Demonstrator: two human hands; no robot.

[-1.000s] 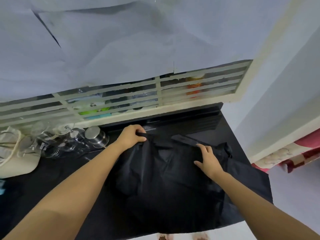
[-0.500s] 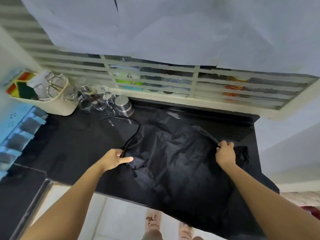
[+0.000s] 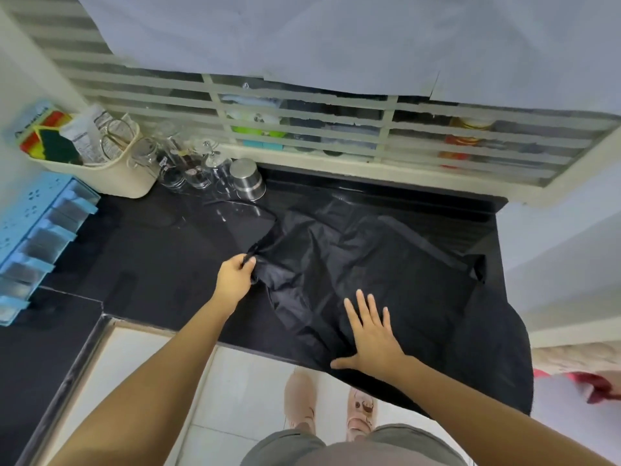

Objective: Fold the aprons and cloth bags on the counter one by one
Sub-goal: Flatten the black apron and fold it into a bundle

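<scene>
A black apron (image 3: 386, 264) was seen spread in creases over the right half of a black stone counter (image 3: 151, 250), its near right part draped over the counter's front edge and hanging toward the tiled floor (image 3: 242, 381).

The apron's left edge was pinched by the left hand (image 3: 235, 277), thumb and fingertips closed on a bunched fold. A thin dark strap (image 3: 268, 227) appeared to run from that pinch toward the back of the counter, though black on black made its course hard to trace. The bulk of the cloth lay to the right of and beyond this grip.

The right hand (image 3: 371, 334) was laid flat on the apron near the front edge, palm down and fingers spread, with nothing grasped; the fabric extended from under it toward the wall and off to the right.

At the back left of the counter, well apart from the apron, a steel cup (image 3: 247, 179) was stood upside down beside a cluster of clear glass jars (image 3: 188, 169). Next to them a cream plastic basket (image 3: 114, 179) was filled with a tube, scissors and coloured sponges. A blue drawer rack (image 3: 40, 237) was set along the left wall. Behind the counter a louvred window (image 3: 302, 129) was partly covered by pale sheets (image 3: 302, 35). Two feet in pink slippers (image 3: 299, 398) were planted on the floor below the counter edge.
</scene>
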